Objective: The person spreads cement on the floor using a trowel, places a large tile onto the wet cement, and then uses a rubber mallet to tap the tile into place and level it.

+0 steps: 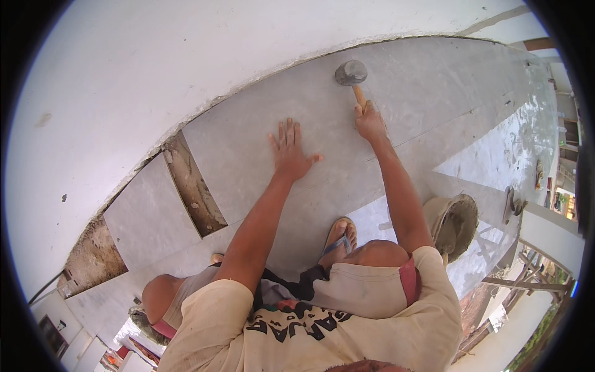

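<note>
My left hand (291, 155) lies palm down on a large grey floor tile (245, 130), its fingers spread. To its right, my right hand (369, 122) grips the wooden handle of a mallet with a round dark head (351, 73), held over the tiles near the white wall. On the left, a separate tile (142, 217) sits between two gaps that show rough bed material (192, 180).
The white wall (118, 87) runs along the far side. A bucket with grey residue (452, 226) stands by my right knee, and another container (142, 319) is partly behind my left knee. My sandalled foot (341, 239) is on the tiles. Small dark objects (513, 204) lie farther right.
</note>
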Demonstrator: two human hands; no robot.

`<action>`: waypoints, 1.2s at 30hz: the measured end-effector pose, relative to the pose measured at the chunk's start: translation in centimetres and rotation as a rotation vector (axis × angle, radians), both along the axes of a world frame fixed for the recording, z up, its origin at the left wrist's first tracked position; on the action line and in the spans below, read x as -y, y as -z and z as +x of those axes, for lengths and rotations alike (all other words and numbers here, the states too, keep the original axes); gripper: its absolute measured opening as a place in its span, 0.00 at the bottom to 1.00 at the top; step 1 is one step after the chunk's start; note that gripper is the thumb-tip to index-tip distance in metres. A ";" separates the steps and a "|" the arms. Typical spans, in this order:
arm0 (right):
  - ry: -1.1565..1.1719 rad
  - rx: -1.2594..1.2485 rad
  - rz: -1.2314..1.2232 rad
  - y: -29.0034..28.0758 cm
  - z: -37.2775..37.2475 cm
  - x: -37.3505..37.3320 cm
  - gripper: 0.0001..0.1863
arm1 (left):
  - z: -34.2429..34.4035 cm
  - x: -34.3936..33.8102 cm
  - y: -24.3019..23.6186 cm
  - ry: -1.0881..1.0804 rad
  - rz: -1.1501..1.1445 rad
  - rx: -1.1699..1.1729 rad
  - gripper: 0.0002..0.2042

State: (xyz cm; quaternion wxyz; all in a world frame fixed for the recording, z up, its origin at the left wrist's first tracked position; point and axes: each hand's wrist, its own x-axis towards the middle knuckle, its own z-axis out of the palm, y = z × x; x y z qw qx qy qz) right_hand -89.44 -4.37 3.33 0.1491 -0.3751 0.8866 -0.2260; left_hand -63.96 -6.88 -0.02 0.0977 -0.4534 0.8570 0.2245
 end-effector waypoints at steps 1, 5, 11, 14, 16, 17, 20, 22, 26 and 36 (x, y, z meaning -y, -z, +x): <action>-0.028 0.017 0.015 0.0 -0.9 0.9 0.25 | -0.1 0.4 0.1 -0.003 -0.019 0.007 0.57; -0.109 0.075 0.098 0.5 -2.9 3.8 0.26 | -0.1 0.4 0.0 -0.012 -0.018 -0.040 0.57; -0.063 0.156 -0.026 -2.7 1.2 1.6 0.25 | 0.3 0.4 0.3 -0.024 -0.050 -0.029 0.55; -0.030 0.119 -0.032 -4.1 3.2 1.3 0.23 | 0.4 0.0 0.9 -0.022 -0.090 -0.009 0.55; -0.050 0.040 0.162 -0.8 1.1 0.6 0.22 | -0.7 -0.2 0.5 -0.001 -0.108 -0.024 0.55; -0.071 0.012 0.251 0.6 0.3 1.0 0.21 | -0.6 -0.3 0.6 0.000 -0.105 -0.023 0.55; -0.084 0.042 0.186 0.5 -1.6 2.9 0.21 | -0.5 0.0 1.0 0.004 -0.132 -0.017 0.55; -0.099 0.051 0.215 0.7 -2.0 3.7 0.22 | -0.8 -0.2 1.2 0.016 -0.167 -0.012 0.55; -0.097 0.084 0.181 2.2 -0.1 4.0 0.24 | -0.7 0.0 1.3 -0.009 -0.159 -0.024 0.56; -0.152 0.099 0.168 2.7 4.2 -0.8 0.23 | -0.8 -0.2 1.7 -0.007 -0.210 -0.035 0.57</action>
